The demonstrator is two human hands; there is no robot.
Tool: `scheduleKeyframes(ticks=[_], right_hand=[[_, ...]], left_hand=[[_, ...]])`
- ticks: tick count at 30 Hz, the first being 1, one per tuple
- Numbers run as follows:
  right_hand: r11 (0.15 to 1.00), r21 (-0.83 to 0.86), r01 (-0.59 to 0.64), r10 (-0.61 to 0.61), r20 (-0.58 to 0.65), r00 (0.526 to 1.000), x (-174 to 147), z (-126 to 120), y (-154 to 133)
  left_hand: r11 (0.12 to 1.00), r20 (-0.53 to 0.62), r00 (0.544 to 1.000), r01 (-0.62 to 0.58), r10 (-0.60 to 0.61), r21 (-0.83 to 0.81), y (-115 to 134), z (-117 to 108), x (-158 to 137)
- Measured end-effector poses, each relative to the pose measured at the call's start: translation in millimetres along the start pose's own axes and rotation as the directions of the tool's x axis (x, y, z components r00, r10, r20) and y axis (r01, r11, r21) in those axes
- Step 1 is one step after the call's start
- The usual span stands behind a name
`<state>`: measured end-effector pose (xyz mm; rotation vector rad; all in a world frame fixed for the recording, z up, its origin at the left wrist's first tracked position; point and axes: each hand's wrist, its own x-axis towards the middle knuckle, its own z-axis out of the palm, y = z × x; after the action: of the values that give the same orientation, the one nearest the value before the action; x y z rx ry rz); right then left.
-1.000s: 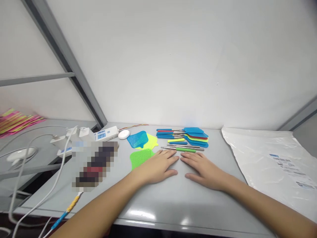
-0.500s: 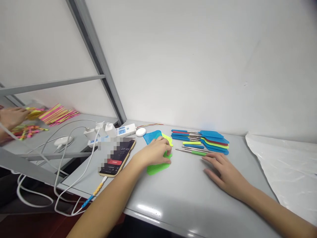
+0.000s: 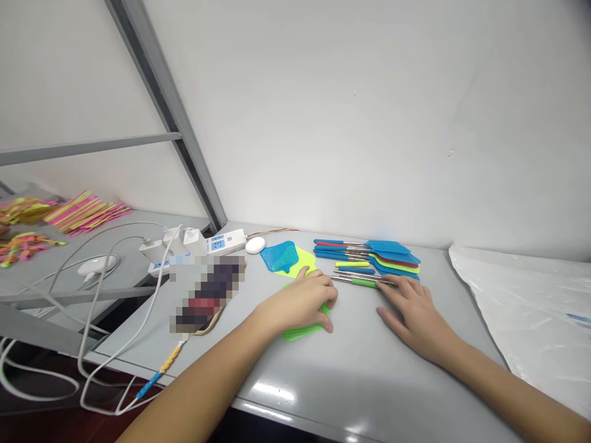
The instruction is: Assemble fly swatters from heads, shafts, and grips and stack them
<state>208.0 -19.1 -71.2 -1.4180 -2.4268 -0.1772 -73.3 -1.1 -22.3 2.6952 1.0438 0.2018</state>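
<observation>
Green mesh point(image 3: 301, 333), room between hands point(image 3: 300, 301), table edge point(image 3: 268, 411)

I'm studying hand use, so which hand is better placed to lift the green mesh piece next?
Left, I'd judge: the left hand curls over the green mesh piece, while the right hand is farther off, its fingertips beside the green grip.

No legible txt, nos. or brands. Smartphone point(image 3: 210, 295) screen pixelated, unreadable; blue-printed label point(image 3: 580, 320) on white poly mailer point(image 3: 512, 295), far R, partly in view, too blurred.
</observation>
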Motion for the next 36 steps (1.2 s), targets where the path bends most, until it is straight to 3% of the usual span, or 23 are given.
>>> scheduleKeyframes(ticks=[8,22,31,36], right_hand=[[0.999,0.034,-0.027,0.028,-0.012,1.0,2,-4,-2],[0.995,0.093,-0.025,0.026,-0.006,1.0,3,-4,1],[0.956,0.262,-0.129,0.109,0.091,0.99,3,-2,8],[0.936,0.317,-0.151,0.135,0.07,0.988,2,-1,11]], left_hand=[[0.997,0.0,0.997,-0.074,0.074,-0.037,13,2,5],[0.999,-0.032,0.999,-0.032,0.031,-0.016,11,-1,6],[0.995,-0.101,0.99,0.095,-0.094,0.002,-2,-2,7],[0.987,-0.101,0.982,0.161,-0.159,0.011,-5,-2,5]])
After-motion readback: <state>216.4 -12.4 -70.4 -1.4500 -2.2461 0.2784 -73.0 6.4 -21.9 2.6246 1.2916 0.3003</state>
